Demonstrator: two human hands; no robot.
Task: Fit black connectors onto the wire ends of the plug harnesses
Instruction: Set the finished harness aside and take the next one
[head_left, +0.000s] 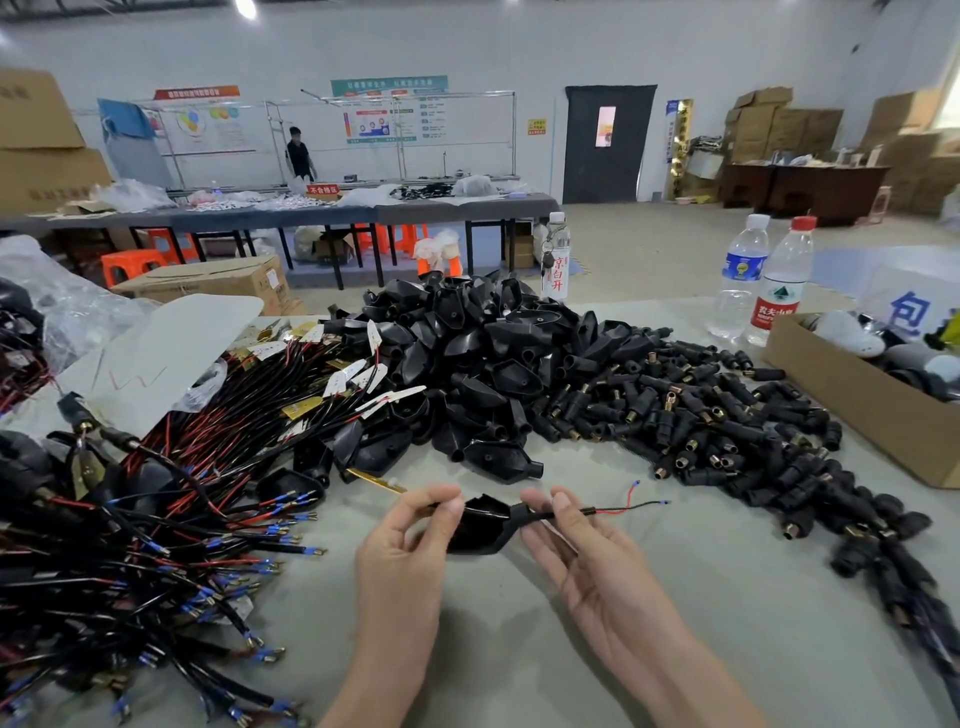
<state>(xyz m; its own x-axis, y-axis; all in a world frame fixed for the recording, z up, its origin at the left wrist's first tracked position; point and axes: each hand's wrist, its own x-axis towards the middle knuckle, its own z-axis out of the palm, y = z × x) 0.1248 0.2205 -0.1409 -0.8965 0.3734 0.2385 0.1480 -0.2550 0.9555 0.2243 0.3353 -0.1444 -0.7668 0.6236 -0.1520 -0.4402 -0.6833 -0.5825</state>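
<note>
The grey-green desk (675, 649) stood in a white-walled warehouse room with stacked cartons. At centre, near the front edge, the plug harness (480, 525) was held above the surface. It had a glossy black plastic shell tapering to a neck, with thin red and black wire ends (628, 506) projecting right. The left hand (400, 551) pinched its left end between thumb and fingertips. The right hand (587, 561) pinched the cable at the neck, remaining fingers relaxed. Cylindrical black connectors (717, 421) with brass bores lay heaped toward the right edge.
</note>
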